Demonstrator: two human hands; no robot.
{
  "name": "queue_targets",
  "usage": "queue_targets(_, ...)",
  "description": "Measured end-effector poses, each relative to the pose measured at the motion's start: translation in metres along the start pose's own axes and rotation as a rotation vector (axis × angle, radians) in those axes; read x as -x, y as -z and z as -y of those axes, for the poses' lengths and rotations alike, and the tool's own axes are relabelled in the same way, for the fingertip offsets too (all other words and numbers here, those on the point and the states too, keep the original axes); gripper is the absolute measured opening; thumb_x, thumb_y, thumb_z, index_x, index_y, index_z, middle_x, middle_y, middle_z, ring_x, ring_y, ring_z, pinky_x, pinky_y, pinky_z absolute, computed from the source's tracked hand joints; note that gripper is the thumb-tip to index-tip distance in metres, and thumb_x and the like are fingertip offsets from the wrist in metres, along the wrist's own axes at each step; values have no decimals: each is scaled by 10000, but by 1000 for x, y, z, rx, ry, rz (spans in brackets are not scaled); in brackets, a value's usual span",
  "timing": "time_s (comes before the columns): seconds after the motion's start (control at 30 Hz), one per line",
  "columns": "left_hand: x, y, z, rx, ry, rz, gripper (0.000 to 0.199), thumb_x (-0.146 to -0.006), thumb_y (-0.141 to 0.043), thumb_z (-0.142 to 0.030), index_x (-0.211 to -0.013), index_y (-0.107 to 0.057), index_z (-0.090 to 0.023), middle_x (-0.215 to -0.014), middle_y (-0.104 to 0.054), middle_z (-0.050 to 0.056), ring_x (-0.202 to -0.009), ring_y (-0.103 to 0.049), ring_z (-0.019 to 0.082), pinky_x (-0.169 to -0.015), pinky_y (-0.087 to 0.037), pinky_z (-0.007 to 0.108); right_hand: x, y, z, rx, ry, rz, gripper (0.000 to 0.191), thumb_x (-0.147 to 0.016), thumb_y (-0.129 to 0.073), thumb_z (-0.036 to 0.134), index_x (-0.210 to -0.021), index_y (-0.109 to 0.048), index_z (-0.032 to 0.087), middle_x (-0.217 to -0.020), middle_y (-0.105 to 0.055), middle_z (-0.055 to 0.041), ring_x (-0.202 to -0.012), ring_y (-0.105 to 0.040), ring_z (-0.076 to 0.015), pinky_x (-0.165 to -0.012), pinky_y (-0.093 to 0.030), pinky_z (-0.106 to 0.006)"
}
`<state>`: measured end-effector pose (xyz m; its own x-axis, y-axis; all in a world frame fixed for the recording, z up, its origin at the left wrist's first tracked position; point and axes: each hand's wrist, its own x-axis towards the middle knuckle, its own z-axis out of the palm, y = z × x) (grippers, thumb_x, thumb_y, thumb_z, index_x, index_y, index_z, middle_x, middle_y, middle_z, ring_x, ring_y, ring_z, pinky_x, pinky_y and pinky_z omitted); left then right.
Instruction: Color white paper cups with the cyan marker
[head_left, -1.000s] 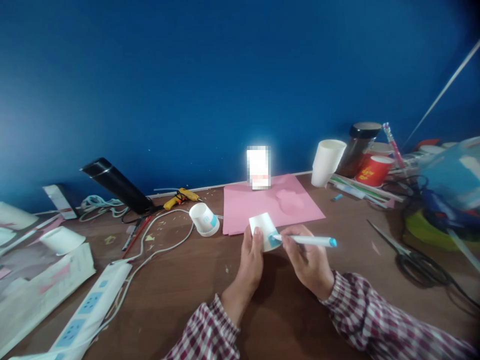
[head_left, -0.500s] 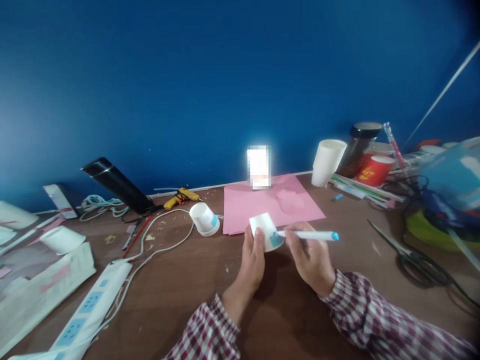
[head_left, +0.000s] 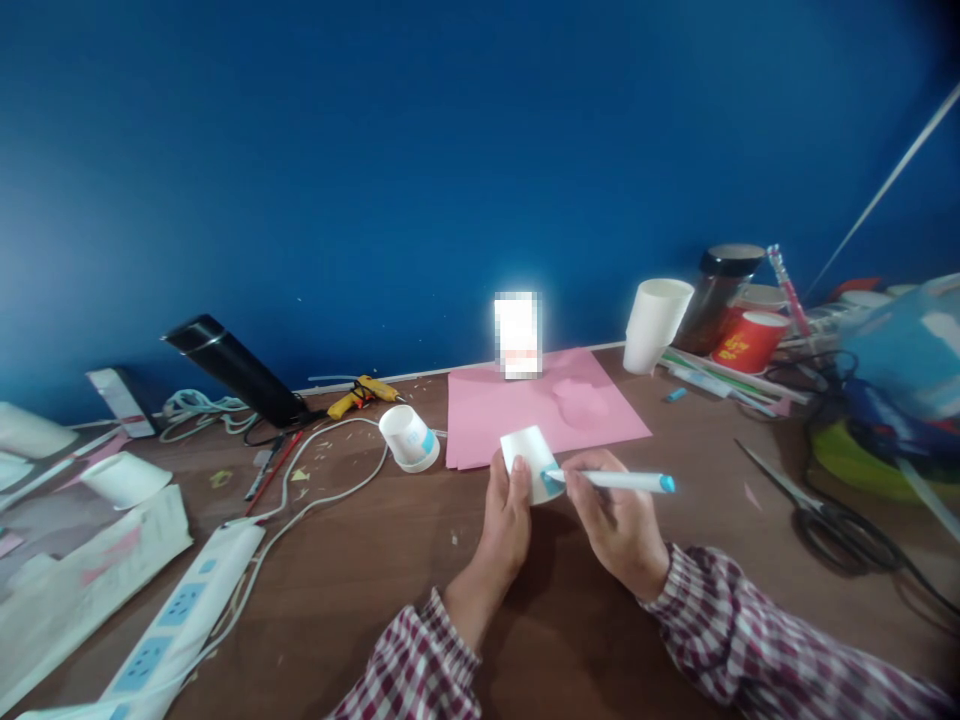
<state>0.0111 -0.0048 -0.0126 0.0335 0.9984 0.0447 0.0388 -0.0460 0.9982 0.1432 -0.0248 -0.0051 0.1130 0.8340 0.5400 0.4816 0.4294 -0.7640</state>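
My left hand (head_left: 508, 520) holds a small white paper cup (head_left: 529, 455) tilted over the table, its thumb on the cup's side. A blue patch (head_left: 552, 482) shows low on the cup's right side. In my right hand (head_left: 619, 520) is a white marker (head_left: 626, 481) with a blue end, its tip touching the blue patch. Pink paper (head_left: 517, 410) lies just beyond the cup. Left of my hands, another white cup (head_left: 405, 435) with a blue patch stands upside down. A small blue cap (head_left: 676, 395) rests on the table to the right.
Scissors (head_left: 832, 520) lie at the right. Stacked white cups (head_left: 656, 320), a red cup (head_left: 750, 342) and a dark jar (head_left: 724, 290) stand behind. A yellow glue gun (head_left: 364, 395), black bottle (head_left: 236, 370) and power strip (head_left: 180, 615) are at the left.
The marker and my right hand have shifted slightly at the cup's blue patch. The cup has turned or moved a little in my left hand.
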Motion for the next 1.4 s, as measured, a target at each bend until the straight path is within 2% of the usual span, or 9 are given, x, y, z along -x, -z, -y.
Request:
queue_targets(0.17, 1, 0, -1, -27, 28, -3, 477, -908, -370, -504, -1201, -501, -151, -1139, -573, 118, -1010, -530, 203, -900, -404, 322, -1, 1, -1, -12, -34, -36, 130, -918, -478, 255, -841, -556, 184, -671, -588, -5, -536, -548, -118, -506, -455, -210)
queue_targets(0.83, -1, -1, -1, 36, 3, 5, 425, -894, -415, -505, -1108, -549, -164, -1004, -608, 78, -920, -555, 191, -829, -437, 318, 2, 0, -2, -7, 14, 26, 136, -922, -465, 258, -856, -563, 189, -733, -608, -26, -626, -591, -140, -568, -486, -234)
queue_targets(1.4, 0, -1, -2, 37, 25, 8, 439, -895, -416, -494, -1154, -521, -155, -1066, -600, 95, -962, -551, 193, -858, -428, 311, 0, 1, -1, 28, 46, 21, 136, -924, -460, 245, -848, -555, 185, -735, -599, -21, -624, -575, -135, -585, -472, -239)
